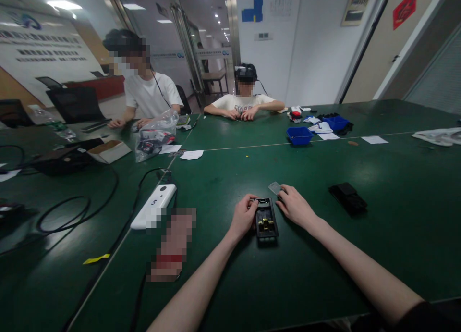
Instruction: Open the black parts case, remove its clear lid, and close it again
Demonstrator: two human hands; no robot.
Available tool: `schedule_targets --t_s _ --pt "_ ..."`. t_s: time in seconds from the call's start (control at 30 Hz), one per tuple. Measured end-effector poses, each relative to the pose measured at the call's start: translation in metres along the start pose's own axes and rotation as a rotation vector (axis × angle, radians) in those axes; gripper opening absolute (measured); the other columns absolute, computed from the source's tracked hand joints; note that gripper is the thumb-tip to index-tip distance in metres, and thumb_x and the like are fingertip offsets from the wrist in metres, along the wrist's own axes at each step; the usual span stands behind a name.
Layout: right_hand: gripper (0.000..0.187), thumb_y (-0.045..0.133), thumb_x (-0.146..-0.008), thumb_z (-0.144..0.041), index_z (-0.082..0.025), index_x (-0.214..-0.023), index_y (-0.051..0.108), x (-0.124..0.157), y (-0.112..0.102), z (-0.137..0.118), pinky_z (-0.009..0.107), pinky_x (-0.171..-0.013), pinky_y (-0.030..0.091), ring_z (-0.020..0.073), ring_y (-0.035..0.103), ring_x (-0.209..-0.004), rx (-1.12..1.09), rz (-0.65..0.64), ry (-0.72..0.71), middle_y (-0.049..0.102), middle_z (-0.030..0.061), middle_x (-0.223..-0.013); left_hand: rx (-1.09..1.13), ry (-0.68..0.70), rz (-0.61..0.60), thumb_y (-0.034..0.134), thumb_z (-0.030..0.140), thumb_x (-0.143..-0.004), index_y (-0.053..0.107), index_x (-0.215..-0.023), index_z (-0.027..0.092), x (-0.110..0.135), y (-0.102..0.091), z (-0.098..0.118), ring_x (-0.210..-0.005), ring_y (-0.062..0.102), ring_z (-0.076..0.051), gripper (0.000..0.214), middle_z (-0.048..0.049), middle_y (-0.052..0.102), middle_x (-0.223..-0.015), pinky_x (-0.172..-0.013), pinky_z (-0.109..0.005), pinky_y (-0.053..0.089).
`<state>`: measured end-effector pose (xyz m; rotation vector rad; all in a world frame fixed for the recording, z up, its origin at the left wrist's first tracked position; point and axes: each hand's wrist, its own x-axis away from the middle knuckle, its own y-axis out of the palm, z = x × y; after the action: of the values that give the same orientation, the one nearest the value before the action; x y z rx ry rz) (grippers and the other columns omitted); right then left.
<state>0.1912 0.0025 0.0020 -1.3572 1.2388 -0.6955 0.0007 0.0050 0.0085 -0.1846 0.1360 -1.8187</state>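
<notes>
My left hand (245, 215) grips the upper left side of an open black plastic housing (266, 228). Yellow or gold parts show inside it, too small to make out. To the housing's right, my right hand (293, 204) pinches a small clear flat plate (274, 187) just above the green table. The plate is apart from the housing, and its held end is hidden by my fingers. A black piece (347, 198), perhaps a pouch or cover, lies farther right.
A white power bank (154, 204) marked 5, cables and a blurred flat object (175, 243) lie left. A clear plastic bag (156, 135), an open small box (109, 151) and blue trays (299, 136) are farther back. Two people (245, 101) sit across the table (223, 178).
</notes>
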Motion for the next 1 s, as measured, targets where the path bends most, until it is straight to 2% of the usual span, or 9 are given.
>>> schedule_targets --t_s 0.17,0.33,0.43,0.57,0.67,0.8,0.87,0.93,1.0 --pt "0.02 0.042 -0.086 -0.02 -0.011 -0.099 0.055 -0.001 -0.001 -0.01 0.04 -0.088 0.042 0.0261 0.053 -0.103 0.003 -0.06 -0.008 0.057 0.0176 -0.111 -0.021 0.004 0.006 0.045 0.032 -0.082 0.053 -0.089 0.016 -0.002 0.0 -0.002 -0.033 0.042 -0.006 0.02 0.0048 0.051 -0.057 -0.029 -0.017 0.031" --pt "0.031 0.04 -0.081 -0.009 -0.009 -0.11 0.052 -0.001 -0.008 -0.012 0.039 -0.084 0.042 0.0271 0.056 -0.096 0.069 -0.109 -0.011 0.061 0.0197 -0.106 -0.017 0.007 -0.005 0.045 0.033 -0.082 0.053 -0.09 0.016 -0.002 0.0 -0.002 -0.032 0.043 -0.007 0.02 0.0047 0.052 -0.057 -0.029 -0.017 0.031" --pt "0.04 0.044 -0.08 -0.013 -0.012 -0.12 0.047 -0.001 -0.012 -0.011 0.034 -0.076 0.044 0.0257 0.06 -0.087 0.079 -0.143 0.066 0.065 0.016 -0.097 -0.003 0.005 -0.004 0.046 0.034 -0.082 0.053 -0.09 0.016 -0.001 -0.001 -0.001 -0.032 0.043 -0.006 0.021 0.0048 0.052 -0.057 -0.029 -0.016 0.031" --pt "0.05 0.04 -0.082 -0.015 -0.015 -0.132 0.037 -0.003 -0.017 -0.007 0.032 -0.067 0.046 0.0241 0.063 -0.079 0.01 -0.151 0.162 0.067 0.013 -0.093 0.012 0.006 -0.001 0.048 0.035 -0.082 0.053 -0.089 0.016 0.0 -0.001 -0.001 -0.033 0.044 -0.006 0.021 0.0048 0.052 -0.058 -0.029 -0.016 0.031" --pt "0.046 0.039 -0.082 -0.016 -0.018 -0.128 0.041 -0.006 -0.021 -0.003 0.033 -0.069 0.047 0.0216 0.064 -0.075 -0.23 -0.115 0.2 0.068 0.0089 -0.087 0.022 0.013 -0.002 0.048 0.036 -0.081 0.054 -0.089 0.016 0.0 -0.001 -0.001 -0.034 0.044 -0.006 0.022 0.0049 0.052 -0.056 -0.03 -0.015 0.031" --pt "0.038 0.044 -0.08 -0.021 -0.019 -0.118 0.041 -0.011 -0.028 -0.002 0.029 -0.054 0.05 0.0155 0.062 -0.058 -0.863 -0.029 0.387 0.067 0.0052 -0.087 0.015 0.013 0.003 0.049 0.036 -0.081 0.054 -0.089 0.016 0.0 -0.001 -0.001 -0.034 0.044 -0.006 0.023 0.0046 0.052 -0.057 -0.03 -0.015 0.031" --pt "0.038 0.052 -0.076 -0.023 -0.02 -0.112 0.039 -0.011 -0.031 -0.006 0.028 -0.054 0.051 0.0138 0.063 -0.059 -1.156 0.028 0.438 0.066 0.0037 -0.087 0.0 0.014 0.006 0.048 0.035 -0.081 0.054 -0.089 0.015 0.0 0.0 0.0 -0.035 0.044 -0.006 0.022 0.0043 0.052 -0.057 -0.03 -0.015 0.03" --pt "0.044 0.061 -0.07 -0.022 -0.02 -0.108 0.037 -0.01 -0.032 -0.012 0.029 -0.062 0.053 0.0128 0.064 -0.062 -1.362 0.031 0.421 0.066 0.0022 -0.086 -0.011 0.015 0.013 0.047 0.034 -0.082 0.054 -0.089 0.015 0.0 0.0 0.001 -0.035 0.044 -0.007 0.021 0.0042 0.052 -0.057 -0.03 -0.016 0.03" --pt "0.051 0.066 -0.067 -0.02 -0.021 -0.108 0.037 -0.007 -0.031 -0.02 0.03 -0.066 0.054 0.0126 0.065 -0.064 -1.488 -0.019 0.368 0.066 0.0014 -0.086 -0.013 0.018 0.018 0.047 0.033 -0.081 0.054 -0.088 0.015 0.0 0.0 0.0 -0.035 0.043 -0.007 0.02 0.0045 0.051 -0.056 -0.031 -0.016 0.03"
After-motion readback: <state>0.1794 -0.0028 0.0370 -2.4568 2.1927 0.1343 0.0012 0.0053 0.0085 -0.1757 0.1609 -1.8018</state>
